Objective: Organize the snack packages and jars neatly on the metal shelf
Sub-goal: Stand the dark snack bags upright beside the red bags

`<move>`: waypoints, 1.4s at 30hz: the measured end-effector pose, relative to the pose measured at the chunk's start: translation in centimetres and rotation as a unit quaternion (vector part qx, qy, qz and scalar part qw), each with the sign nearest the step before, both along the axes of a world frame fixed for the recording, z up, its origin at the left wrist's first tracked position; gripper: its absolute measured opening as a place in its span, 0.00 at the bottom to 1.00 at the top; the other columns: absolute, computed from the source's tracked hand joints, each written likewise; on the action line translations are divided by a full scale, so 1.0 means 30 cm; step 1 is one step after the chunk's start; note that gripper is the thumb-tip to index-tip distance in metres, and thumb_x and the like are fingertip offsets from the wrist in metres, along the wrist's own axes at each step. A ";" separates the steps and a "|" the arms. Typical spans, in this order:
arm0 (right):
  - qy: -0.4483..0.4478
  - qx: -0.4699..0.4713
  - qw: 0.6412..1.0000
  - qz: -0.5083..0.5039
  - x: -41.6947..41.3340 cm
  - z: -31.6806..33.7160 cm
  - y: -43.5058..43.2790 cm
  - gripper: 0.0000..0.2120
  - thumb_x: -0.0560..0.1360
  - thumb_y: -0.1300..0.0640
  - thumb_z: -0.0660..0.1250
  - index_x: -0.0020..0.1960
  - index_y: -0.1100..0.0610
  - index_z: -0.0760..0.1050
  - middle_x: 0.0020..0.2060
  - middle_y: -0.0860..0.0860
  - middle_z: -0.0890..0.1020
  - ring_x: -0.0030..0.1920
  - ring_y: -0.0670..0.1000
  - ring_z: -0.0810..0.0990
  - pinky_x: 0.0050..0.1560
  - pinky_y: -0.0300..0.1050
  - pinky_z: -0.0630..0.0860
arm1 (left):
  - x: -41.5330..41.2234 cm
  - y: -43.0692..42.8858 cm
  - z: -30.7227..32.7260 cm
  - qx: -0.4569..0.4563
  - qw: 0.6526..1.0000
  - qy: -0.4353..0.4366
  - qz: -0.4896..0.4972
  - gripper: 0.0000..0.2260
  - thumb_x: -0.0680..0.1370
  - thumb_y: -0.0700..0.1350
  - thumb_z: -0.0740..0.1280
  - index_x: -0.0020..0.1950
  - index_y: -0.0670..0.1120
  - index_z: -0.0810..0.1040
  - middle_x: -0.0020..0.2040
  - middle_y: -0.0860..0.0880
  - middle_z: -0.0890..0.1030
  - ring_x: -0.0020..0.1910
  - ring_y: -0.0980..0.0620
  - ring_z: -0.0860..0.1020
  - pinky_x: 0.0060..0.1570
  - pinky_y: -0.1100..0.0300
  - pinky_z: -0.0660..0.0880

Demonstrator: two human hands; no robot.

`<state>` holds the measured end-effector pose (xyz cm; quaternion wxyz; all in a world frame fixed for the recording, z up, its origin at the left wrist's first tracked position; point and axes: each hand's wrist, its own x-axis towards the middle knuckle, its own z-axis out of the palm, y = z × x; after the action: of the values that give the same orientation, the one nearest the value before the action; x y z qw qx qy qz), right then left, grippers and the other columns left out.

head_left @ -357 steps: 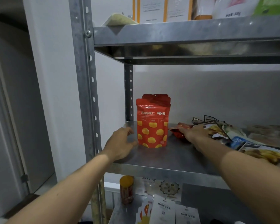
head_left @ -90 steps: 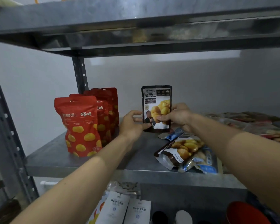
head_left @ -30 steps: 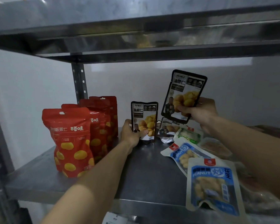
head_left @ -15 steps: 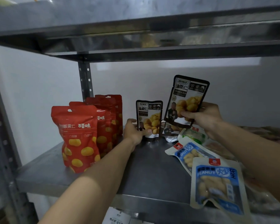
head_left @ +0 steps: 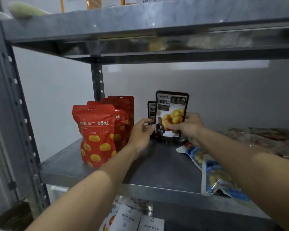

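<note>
1. Here, the right hand [head_left: 188, 126] grips a glossy black pouch [head_left: 172, 112] printed with yellow chestnuts. The thumb lies across its lower front and the fingers curl behind.
2. The pouch is upright towards the back of the grey metal shelf [head_left: 157, 172]. Whether its bottom edge already rests on the steel, I cannot tell.
3. The left hand [head_left: 141, 132] sits at the pouch's lower left corner with bent fingers. It is blurred, so I cannot tell whether it pinches anything or only steadies.
4. Just behind stands a second black pouch of the same kind [head_left: 151, 110], mostly hidden. To the left, a row of red stand-up pouches with yellow spots [head_left: 97, 134] runs front to back, upright and close together.
5. As a judgement, the held pouch is light, with thin, slick film that bends easily. The lumpy filling sits low, so it should stand only if the base is spread flat.
6. The best hold is probably low on both side edges, around the filled part. The flat top seal would let it swing and slip.
7. Two blue-and-white peanut packets [head_left: 222, 180] lie flat at the front right, the nearer one reaching over the shelf's front lip. Clear-wrapped packages [head_left: 265, 139] are heaped farther right and not yet sorted.
</note>
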<state>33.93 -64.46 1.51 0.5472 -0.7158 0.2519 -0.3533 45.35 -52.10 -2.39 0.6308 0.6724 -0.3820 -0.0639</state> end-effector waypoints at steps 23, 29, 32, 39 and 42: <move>0.052 0.002 0.999 0.005 0.112 -0.097 0.038 0.22 0.60 0.70 0.80 0.49 0.59 0.74 0.50 0.57 0.83 0.51 0.57 0.83 0.53 0.55 0.81 | 0.065 -0.010 -0.093 0.030 0.997 0.004 0.071 0.17 0.73 0.38 0.73 0.58 0.46 0.72 0.46 0.50 0.78 0.44 0.53 0.76 0.49 0.57 0.76; 0.071 -0.034 0.996 -0.050 0.000 -0.018 0.004 0.26 0.62 0.67 0.81 0.55 0.60 0.73 0.49 0.55 0.82 0.53 0.55 0.81 0.56 0.52 0.79 | 0.034 0.035 -0.071 0.092 0.985 -0.058 0.136 0.20 0.73 0.40 0.73 0.63 0.44 0.70 0.59 0.45 0.74 0.59 0.47 0.74 0.61 0.54 0.72; 0.149 -0.139 0.977 -0.066 -0.095 0.028 0.008 0.25 0.67 0.60 0.79 0.61 0.58 0.74 0.52 0.54 0.81 0.53 0.51 0.79 0.55 0.41 0.74 | -0.017 0.070 -0.047 0.124 0.967 -0.147 0.168 0.13 0.75 0.42 0.70 0.58 0.43 0.74 0.55 0.45 0.77 0.55 0.46 0.76 0.55 0.54 0.75; 0.312 -0.304 0.899 -0.035 -0.302 0.055 -0.001 0.30 0.73 0.51 0.73 0.71 0.59 0.69 0.67 0.56 0.75 0.66 0.58 0.73 0.63 0.44 0.69 | -0.225 0.070 0.045 0.238 0.917 -0.288 0.140 0.12 0.77 0.49 0.66 0.56 0.45 0.77 0.55 0.44 0.79 0.54 0.43 0.77 0.50 0.54 0.76; 0.343 -0.325 0.881 -0.023 -0.360 0.043 -0.021 0.31 0.74 0.48 0.72 0.72 0.57 0.68 0.67 0.56 0.74 0.66 0.57 0.73 0.62 0.44 0.69 | -0.299 0.022 0.062 0.259 0.911 -0.301 0.107 0.11 0.76 0.49 0.67 0.56 0.47 0.77 0.53 0.47 0.77 0.51 0.46 0.76 0.46 0.56 0.74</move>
<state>23.14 -65.09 2.79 0.1549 -0.9238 0.3112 -0.1605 36.36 -51.44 -0.52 0.2925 0.8365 -0.4494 0.1131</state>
